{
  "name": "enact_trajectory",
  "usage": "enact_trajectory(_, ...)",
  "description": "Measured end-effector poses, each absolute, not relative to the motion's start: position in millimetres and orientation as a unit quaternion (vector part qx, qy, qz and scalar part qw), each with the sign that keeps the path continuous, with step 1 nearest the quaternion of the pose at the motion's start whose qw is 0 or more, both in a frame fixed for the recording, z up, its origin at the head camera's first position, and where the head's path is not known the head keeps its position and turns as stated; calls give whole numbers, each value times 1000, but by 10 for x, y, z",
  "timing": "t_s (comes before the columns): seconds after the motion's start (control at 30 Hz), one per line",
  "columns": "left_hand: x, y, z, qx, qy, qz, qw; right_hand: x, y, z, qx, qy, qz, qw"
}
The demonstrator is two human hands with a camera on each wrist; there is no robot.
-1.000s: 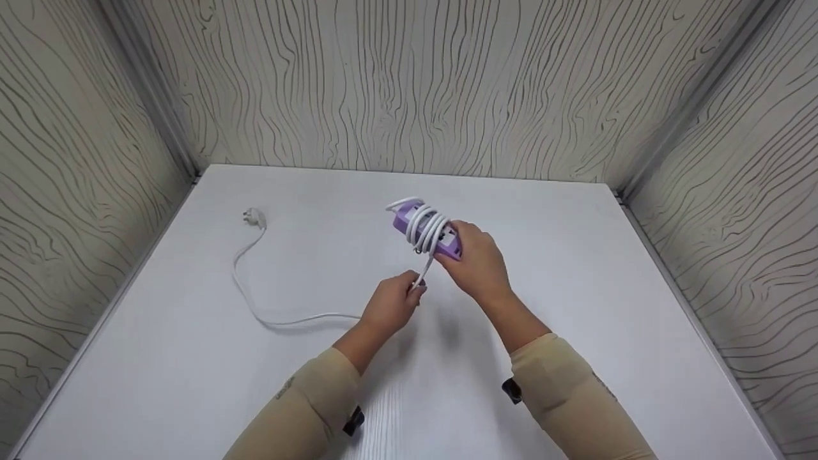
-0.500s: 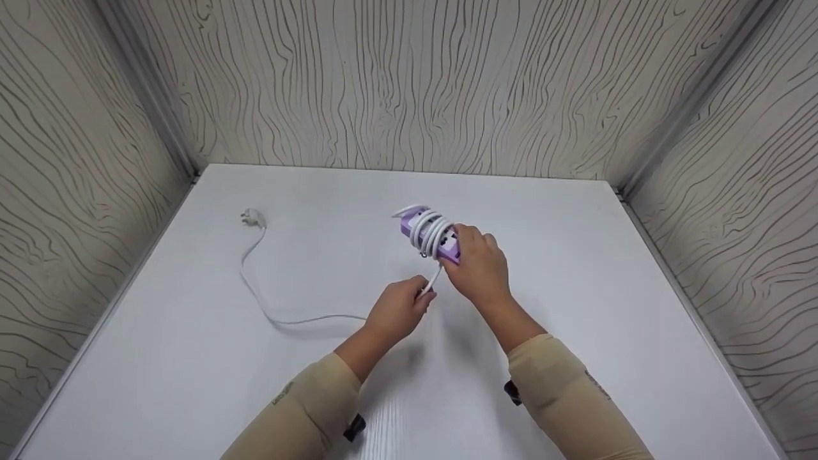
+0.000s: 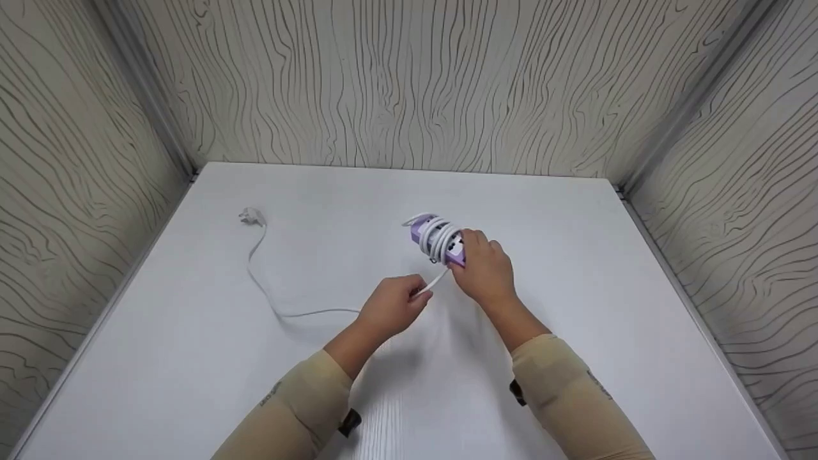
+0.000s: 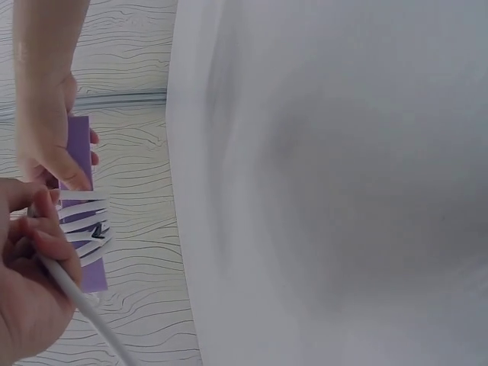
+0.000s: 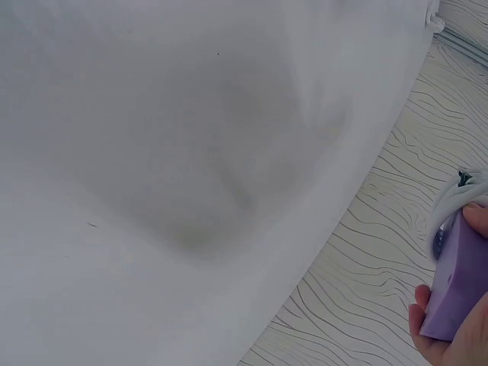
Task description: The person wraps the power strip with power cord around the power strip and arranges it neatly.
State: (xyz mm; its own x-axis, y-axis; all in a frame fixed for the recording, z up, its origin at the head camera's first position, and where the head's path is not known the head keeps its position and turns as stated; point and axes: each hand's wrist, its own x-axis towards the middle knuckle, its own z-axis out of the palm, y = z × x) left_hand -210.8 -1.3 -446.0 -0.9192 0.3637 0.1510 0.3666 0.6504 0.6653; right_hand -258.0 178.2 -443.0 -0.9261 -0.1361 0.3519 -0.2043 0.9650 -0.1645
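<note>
A purple and white power strip (image 3: pixel 456 250) is held above the table by my right hand (image 3: pixel 487 267), which grips its near right end. Several turns of white cord (image 3: pixel 437 237) wrap around its middle. My left hand (image 3: pixel 392 308) pinches the cord a short way below the strip, and the stretch between the hands runs fairly straight. In the left wrist view the cord passes through the curled fingers (image 4: pixel 52 242) and trails off below. The right wrist view shows the strip's purple underside (image 5: pixel 457 278) between thumb and fingers. Past my left hand, the loose cord (image 3: pixel 263 291) curves to a white plug (image 3: pixel 252 216).
The white table (image 3: pixel 575 287) extends beneath both hands. Wood-patterned panels (image 3: pixel 396 83) rise at its back and both sides, with grey metal posts (image 3: pixel 150 96) in the corners. The plug end rests at the table's back left.
The power strip and right hand have shifted slightly right and toward me. My left hand has also moved a little, still pinching the cord. The loose cord's bend has crept to the right.
</note>
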Motion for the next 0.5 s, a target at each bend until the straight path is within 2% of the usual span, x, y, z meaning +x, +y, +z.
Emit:
enact_trajectory(0.17,-2107,-73,-4395,-209,-904,-374,-10,-2590,1813,-4435,86,-978,97,166)
enact_trajectory(0.37,-2112,-143,-4295,-214,-904,-369,-19,-2577,1841,-4469,79,-982,120,120)
enact_trajectory(0.5,-2102,-162,-4228,-211,-909,-358,-20,-2555,1853,-4497,87,-982,128,112)
